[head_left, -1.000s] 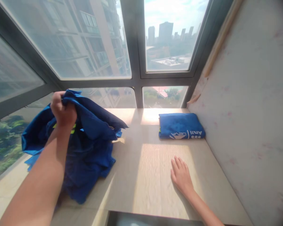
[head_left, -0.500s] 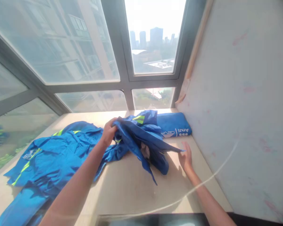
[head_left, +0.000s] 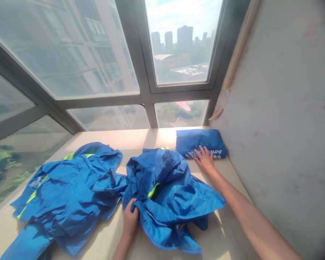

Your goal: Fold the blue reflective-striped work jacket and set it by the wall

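Observation:
A crumpled blue garment (head_left: 176, 195) with yellow-green stripes lies in the middle of the pale wooden surface (head_left: 97, 135). At its lower left edge, my left hand (head_left: 130, 216) is closed on the fabric. My right hand (head_left: 205, 160) has its fingers spread over the front of a folded blue bundle (head_left: 199, 139) with white lettering, at the back right against the wall. Part of the lettering is hidden under those fingers. To the left lies a second blue garment (head_left: 67, 191), loosely spread, with yellow-green stripes and a small white print.
Large windows with grey frames (head_left: 144, 72) stand behind the surface, with buildings and greenery outside. A pale wall (head_left: 281, 126) with faint reddish marks rises along the right side.
The middle garment has come down and spread toward the front. My left hand has moved nearer, still gripping cloth. My right hand has let go of the garment's corner and moved back to the bundle.

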Demonstrator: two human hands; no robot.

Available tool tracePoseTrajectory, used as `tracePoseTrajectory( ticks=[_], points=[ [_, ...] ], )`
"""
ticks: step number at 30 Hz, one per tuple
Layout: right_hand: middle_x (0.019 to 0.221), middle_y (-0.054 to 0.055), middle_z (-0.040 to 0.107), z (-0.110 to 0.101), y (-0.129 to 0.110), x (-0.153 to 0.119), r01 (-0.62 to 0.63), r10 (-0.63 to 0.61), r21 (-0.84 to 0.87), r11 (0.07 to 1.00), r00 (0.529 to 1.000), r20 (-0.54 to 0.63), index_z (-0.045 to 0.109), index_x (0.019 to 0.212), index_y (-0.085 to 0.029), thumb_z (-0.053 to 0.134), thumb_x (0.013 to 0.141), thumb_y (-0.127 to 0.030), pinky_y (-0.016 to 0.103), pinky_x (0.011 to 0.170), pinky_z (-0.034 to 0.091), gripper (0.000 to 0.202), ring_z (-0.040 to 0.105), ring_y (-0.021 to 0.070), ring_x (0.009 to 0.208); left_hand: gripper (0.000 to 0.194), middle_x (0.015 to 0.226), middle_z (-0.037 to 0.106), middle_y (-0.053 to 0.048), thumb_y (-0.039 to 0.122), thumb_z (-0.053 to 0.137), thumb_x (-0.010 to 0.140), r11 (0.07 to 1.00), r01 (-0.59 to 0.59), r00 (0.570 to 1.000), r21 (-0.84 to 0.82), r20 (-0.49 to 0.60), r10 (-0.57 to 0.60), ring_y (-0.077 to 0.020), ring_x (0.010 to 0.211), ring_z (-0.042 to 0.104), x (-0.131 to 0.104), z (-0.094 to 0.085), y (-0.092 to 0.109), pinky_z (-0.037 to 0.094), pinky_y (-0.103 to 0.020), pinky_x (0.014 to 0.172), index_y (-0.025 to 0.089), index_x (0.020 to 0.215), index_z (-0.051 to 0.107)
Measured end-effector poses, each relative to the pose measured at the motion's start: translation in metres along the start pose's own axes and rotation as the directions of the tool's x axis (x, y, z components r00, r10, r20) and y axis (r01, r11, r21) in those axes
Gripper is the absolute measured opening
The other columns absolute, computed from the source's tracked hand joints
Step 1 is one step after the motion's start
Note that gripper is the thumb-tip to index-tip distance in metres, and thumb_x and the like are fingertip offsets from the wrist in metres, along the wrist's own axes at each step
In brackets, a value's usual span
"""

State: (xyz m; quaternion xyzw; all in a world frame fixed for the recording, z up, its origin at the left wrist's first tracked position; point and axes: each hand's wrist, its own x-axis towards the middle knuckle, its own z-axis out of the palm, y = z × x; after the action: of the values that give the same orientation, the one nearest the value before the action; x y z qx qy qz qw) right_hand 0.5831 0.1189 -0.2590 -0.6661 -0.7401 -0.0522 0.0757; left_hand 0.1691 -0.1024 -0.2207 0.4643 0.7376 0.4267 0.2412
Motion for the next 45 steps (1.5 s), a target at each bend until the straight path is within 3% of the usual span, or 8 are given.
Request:
tracePoseTrajectory(
  ticks=[6, 10, 15, 20, 27, 32, 37, 45],
  points=[
    [0.166, 0.005, 0.027, 0.001, 0.003, 0.058, -0.001, -0.002, 0.02, 1.0, 0.993, 0.117, 0.047, 0.15, -0.037, 0.04, 0.101, -0.047, 0.064, 0.115, 0.022, 0.051, 0.021, 0.0337, 0.151, 0.036, 0.089, 0.077, -0.01, 0.051, 0.054, 0.073, 1.0, -0.021, 1.0, 0.018, -0.001, 0.021, -0.0339, 0.091, 0.071, 0.005, 0.007, -0.001, 0.057, -0.046, 0.086, 0.021, 0.083, 0.071],
    [0.165, 0.009, 0.029, 0.0, -0.002, 0.058, -0.04, 0.036, 0.154, 0.987, 0.999, 0.025, 0.052, 0.146, -0.028, 0.046, 0.098, -0.037, 0.064, 0.118, 0.016, 0.05, 0.022, 0.0342, 0.15, 0.038, 0.09, 0.077, -0.011, 0.053, 0.054, 0.073, 1.0, -0.012, 1.0, 0.02, -0.001, 0.012, -0.0345, 0.092, 0.071, 0.006, 0.01, 0.0, 0.056, -0.048, 0.089, 0.02, 0.083, 0.071],
    [0.149, 0.018, 0.05, -0.005, -0.021, 0.002, -0.131, 0.226, 0.656, 0.743, 0.972, -0.062, 0.047, 0.148, -0.016, 0.033, 0.102, -0.042, 0.049, 0.114, 0.036, 0.054, 0.045, 0.029, 0.138, 0.034, 0.088, 0.076, -0.007, 0.05, 0.054, 0.077, 0.999, -0.039, 0.998, 0.013, 0.04, 0.039, -0.0329, 0.09, 0.071, 0.003, 0.008, 0.001, 0.057, -0.044, 0.085, 0.021, 0.086, 0.069],
    [0.15, 0.012, 0.051, -0.035, -0.058, -0.087, -0.096, -0.009, 0.935, 0.342, 0.994, 0.105, 0.042, 0.151, -0.027, 0.047, 0.096, -0.053, 0.043, 0.102, 0.05, 0.061, 0.057, 0.0264, 0.129, 0.029, 0.092, 0.075, -0.006, 0.044, 0.054, 0.078, 0.999, -0.049, 0.997, -0.02, 0.064, 0.05, -0.0324, 0.094, 0.07, 0.002, 0.016, 0.013, 0.055, -0.046, 0.089, 0.022, 0.092, 0.068],
    [0.08, 0.005, 0.072, -0.079, -0.101, -0.17, -0.202, -0.06, 0.874, 0.442, 0.966, 0.253, 0.073, 0.087, -0.019, 0.06, 0.086, -0.045, 0.039, 0.078, 0.053, 0.029, 0.066, 0.0244, 0.076, 0.041, 0.136, 0.06, -0.008, 0.012, 0.051, 0.069, 0.894, -0.41, 0.89, -0.179, 0.134, 0.435, -0.0292, 0.132, 0.052, -0.002, 0.048, 0.083, 0.037, -0.049, 0.117, 0.022, 0.102, 0.073],
    [0.092, 0.01, 0.076, -0.112, -0.058, -0.172, -0.204, 0.219, 0.945, 0.255, 0.964, 0.149, 0.075, 0.091, -0.017, 0.055, 0.09, -0.054, 0.038, 0.08, 0.054, 0.042, 0.068, 0.0273, 0.086, 0.046, 0.141, 0.057, -0.012, 0.015, 0.052, 0.078, 0.88, -0.41, 0.912, -0.238, -0.107, 0.396, -0.029, 0.134, 0.051, 0.03, 0.028, 0.115, 0.039, -0.048, 0.115, 0.018, 0.122, 0.064],
    [0.096, 0.011, 0.076, -0.114, 0.001, -0.187, -0.274, 0.513, 0.859, 0.433, 0.859, 0.015, 0.075, 0.096, -0.02, 0.049, 0.09, -0.056, 0.042, 0.083, 0.056, 0.045, 0.07, 0.029, 0.089, 0.037, 0.12, 0.065, -0.013, 0.022, 0.049, 0.084, 0.988, -0.148, 0.942, -0.04, -0.31, 0.128, -0.0284, 0.122, 0.058, 0.068, -0.013, 0.084, 0.041, -0.048, 0.112, 0.017, 0.119, 0.059],
    [0.115, 0.016, 0.069, -0.093, 0.011, -0.211, -0.159, 0.344, 0.562, 0.811, 0.908, -0.24, 0.069, 0.111, -0.02, 0.05, 0.092, -0.044, 0.052, 0.101, 0.048, 0.036, 0.061, 0.0333, 0.11, 0.059, 0.13, 0.054, -0.018, 0.015, 0.062, 0.068, 0.97, -0.12, 0.958, 0.212, -0.23, 0.169, -0.0325, 0.126, 0.054, 0.019, -0.028, 0.038, 0.04, -0.049, 0.113, 0.015, 0.126, 0.055]
  ],
)
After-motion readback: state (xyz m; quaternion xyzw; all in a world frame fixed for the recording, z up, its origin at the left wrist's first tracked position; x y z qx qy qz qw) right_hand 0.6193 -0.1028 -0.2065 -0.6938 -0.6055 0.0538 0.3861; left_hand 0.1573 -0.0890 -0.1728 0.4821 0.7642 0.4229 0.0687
